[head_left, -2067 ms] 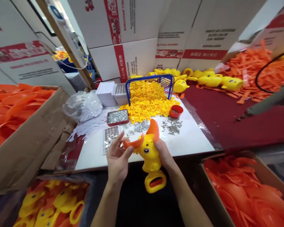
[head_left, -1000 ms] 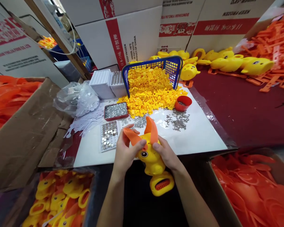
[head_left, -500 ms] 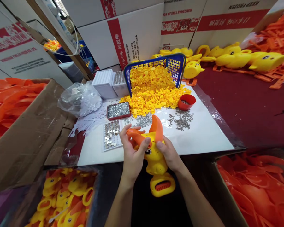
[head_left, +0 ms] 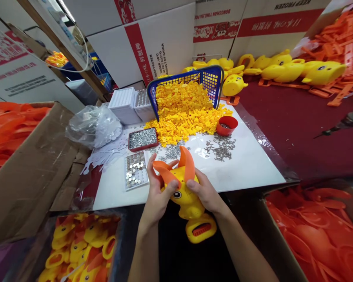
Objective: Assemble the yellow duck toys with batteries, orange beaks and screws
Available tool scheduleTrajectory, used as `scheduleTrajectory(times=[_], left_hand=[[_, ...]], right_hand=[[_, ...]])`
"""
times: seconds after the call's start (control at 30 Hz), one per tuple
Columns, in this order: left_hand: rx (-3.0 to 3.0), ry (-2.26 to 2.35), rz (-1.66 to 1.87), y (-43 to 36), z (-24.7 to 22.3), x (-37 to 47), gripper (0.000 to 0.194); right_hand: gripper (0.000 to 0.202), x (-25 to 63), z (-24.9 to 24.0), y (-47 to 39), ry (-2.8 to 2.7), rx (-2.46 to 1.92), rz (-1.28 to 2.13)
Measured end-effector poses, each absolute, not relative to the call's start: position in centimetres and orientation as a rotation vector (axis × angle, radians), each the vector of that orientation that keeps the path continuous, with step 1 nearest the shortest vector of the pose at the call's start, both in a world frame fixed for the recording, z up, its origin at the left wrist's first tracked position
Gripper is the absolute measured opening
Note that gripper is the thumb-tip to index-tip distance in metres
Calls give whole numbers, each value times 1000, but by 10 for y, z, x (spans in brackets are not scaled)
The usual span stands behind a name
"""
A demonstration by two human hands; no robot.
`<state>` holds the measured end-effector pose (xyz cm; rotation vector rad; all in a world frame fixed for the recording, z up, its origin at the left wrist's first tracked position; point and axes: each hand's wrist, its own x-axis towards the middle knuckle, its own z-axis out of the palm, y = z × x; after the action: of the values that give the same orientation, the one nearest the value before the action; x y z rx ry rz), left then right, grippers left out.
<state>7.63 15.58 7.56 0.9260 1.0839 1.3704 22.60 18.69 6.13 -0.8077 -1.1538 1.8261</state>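
A yellow duck-like toy (head_left: 190,203) with a printed eye, a ring-shaped handle and two orange bill-like pieces (head_left: 187,163) is held between both hands over the table's front edge. My left hand (head_left: 159,192) grips its left side, thumb beside the eye and fingers behind the left orange piece. My right hand (head_left: 205,191) is wrapped round the right side, its thumb at the base of the right orange piece. The orange pieces point up and apart, away from the handle. Fingers behind the toy are partly hidden.
On the white table (head_left: 247,164) lie yellow parts spilling from a blue basket (head_left: 220,84), a tray of screws (head_left: 143,139), a tray of silver discs (head_left: 136,170), and a red cup (head_left: 227,126). Boxes of orange parts flank it. A drill (head_left: 347,119) shows at right.
The left orange piece now sits against the head beside the other, where before it was tilted outward with my left fingers around it. The view has shifted, bringing more of the drill into sight.
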Motion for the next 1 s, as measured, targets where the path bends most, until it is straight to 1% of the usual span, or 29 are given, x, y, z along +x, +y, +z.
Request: scheduleTrajectory(times=[0.1,0.23,0.3,0.53,0.73,0.83,1.0], left_hand=[[896,1184,1412,153,77,79,94],[940,1472,1426,140,85,85,63],[967,1540,1390,132,88,89,54],[984,1422,1401,123,86,91,59],[1051,1260,1378,118,77,83,66],[1086,1174,1391,116,83,82,69],[1288,1045,1390,117,100,84,64]], right_hand=[[60,227,61,186,-1163,-814,1833],[60,229,56,183,-1175,-797,1790],[62,230,53,180,-1186,-748,1759],[76,226,47,167,-1136,-693,1644],[63,219,48,151,-1082,-531,1636],[62,216,44,145,-1076,-469,1618],[82,209,26,130,-1004,-422,1644]])
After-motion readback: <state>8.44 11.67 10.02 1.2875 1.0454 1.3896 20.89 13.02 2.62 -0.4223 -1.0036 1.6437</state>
